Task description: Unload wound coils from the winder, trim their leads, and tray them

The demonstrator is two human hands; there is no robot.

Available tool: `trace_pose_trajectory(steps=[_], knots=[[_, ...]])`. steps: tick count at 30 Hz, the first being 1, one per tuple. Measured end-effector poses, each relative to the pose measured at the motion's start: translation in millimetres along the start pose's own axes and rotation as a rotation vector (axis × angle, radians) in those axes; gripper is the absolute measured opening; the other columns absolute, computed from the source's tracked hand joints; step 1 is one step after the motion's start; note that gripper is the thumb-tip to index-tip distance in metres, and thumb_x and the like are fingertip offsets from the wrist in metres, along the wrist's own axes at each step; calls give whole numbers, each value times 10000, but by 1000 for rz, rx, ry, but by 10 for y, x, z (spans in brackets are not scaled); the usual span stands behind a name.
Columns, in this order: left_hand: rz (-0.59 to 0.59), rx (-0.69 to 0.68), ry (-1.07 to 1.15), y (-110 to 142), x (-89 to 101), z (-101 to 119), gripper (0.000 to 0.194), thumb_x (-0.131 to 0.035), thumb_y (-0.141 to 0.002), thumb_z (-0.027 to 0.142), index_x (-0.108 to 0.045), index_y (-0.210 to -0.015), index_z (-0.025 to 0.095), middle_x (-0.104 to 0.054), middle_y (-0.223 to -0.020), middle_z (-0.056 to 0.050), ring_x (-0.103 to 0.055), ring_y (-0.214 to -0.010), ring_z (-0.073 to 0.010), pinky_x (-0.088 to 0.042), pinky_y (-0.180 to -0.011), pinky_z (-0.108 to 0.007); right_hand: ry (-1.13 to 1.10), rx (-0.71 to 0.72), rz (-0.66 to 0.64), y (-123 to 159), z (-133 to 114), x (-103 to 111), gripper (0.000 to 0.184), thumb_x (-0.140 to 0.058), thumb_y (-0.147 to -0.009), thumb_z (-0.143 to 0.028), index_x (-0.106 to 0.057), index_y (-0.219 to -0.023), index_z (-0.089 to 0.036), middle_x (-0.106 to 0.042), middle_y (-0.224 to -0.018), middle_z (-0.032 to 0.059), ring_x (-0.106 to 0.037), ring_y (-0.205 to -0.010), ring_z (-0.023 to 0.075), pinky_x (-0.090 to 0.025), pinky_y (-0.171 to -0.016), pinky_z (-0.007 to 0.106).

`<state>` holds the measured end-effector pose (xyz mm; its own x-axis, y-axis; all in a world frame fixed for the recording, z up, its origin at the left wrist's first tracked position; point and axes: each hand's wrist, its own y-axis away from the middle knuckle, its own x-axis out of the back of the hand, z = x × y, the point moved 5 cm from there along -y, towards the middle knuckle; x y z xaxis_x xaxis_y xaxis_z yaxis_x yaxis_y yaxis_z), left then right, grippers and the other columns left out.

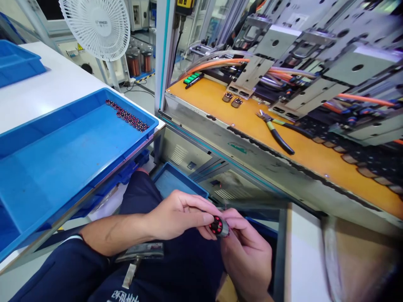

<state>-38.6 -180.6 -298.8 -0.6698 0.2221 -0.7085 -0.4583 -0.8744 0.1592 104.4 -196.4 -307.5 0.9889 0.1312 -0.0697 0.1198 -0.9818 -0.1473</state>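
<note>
Above my lap, my left hand (185,216) and my right hand (247,247) both grip one small motor stator (219,226). It is a short grey metal cylinder, and its end with red and black windings faces up and to the left. My left thumb and fingers close on its left side. From the right, the fingers and thumb of my right hand pinch it, hiding its far end. Several similar wound parts (127,116) stand in rows at the far end of the blue tray (78,157) on the left.
A machine bench (201,100) with an orange top runs along the right, bearing pliers (275,134), two metal parts (232,100), a black pen (194,81) and rows of dark cylinders (362,161). A white fan (100,25) stands behind the table. A blue bin (179,180) sits low ahead.
</note>
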Motion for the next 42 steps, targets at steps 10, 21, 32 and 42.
trace_pose_trajectory(steps=[10,21,32,42], knots=[[15,111,91,-20,115,-136,331,-841,-663,352,-771,-846,85,-707,-692,-61,-670,-528,-109,-526,-498,-166,13,-16,113,50,16,-54,127,-647,-886,-244,-619,-772,-197,-545,-780,30,-548,-689,137,-486,-577,246],[-58,164,134,-28,111,-226,394,-891,-582,339,-714,-828,88,-695,-714,-50,-678,-558,-118,-551,-523,-176,134,128,44,-91,-253,-98,162,-610,-880,-165,-609,-719,-183,-571,-686,21,-552,-649,133,-463,-574,247],[-72,238,40,-22,118,-289,400,-906,-563,209,-682,-873,92,-757,-713,-62,-744,-663,-178,-590,-617,-214,234,60,-95,-187,-323,-10,200,-628,-870,-218,-596,-677,-178,-577,-654,5,-540,-602,123,-437,-570,256],[-130,123,37,-61,83,-248,402,-893,-577,156,-713,-935,133,-736,-862,-43,-747,-760,-178,-597,-679,-225,157,-54,-79,-167,-359,39,228,-632,-871,-249,-595,-659,-175,-589,-646,-6,-577,-580,108,-451,-559,230]])
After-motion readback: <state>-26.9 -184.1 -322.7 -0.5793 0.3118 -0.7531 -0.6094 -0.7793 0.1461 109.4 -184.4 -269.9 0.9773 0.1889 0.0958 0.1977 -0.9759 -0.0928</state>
